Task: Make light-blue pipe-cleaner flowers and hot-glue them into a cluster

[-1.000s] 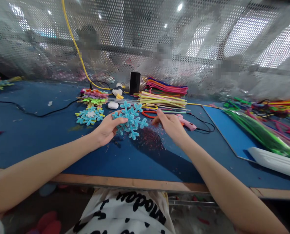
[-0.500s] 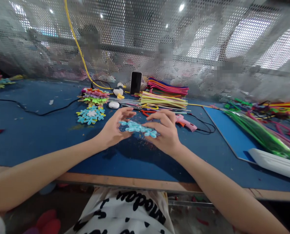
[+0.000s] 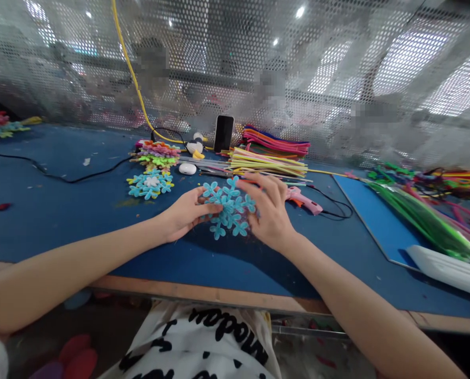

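Note:
A light-blue snowflake of fuzzy pipe cleaner (image 3: pixel 229 207) is held up above the table, its flat face turned toward me. My left hand (image 3: pixel 187 213) grips its left side, the thumb lying across the front and the other fingers behind. At the right edge, my right hand (image 3: pixel 272 210) has curled fingers around the outer loops, index finger near the top and thumb lower down. Some of those fingertips are hidden. Left of my hands lies a blue and yellow snowflake with a white middle (image 3: pixel 151 182).
Behind it is a colourful stack of pipe-cleaner shapes (image 3: pixel 159 154). Pipe-cleaner bundles (image 3: pixel 272 162), a phone (image 3: pixel 224 133) and a white case (image 3: pixel 187 169) stand farther back. A pink glue gun (image 3: pixel 305 201) lies right of my hands; a green bagged bundle (image 3: pixel 424 221) is farther right.
The light-blue snowflake has tipped up from nearly edge-on to face me. My left thumb has moved onto its front, and my right hand has shifted to its right edge.

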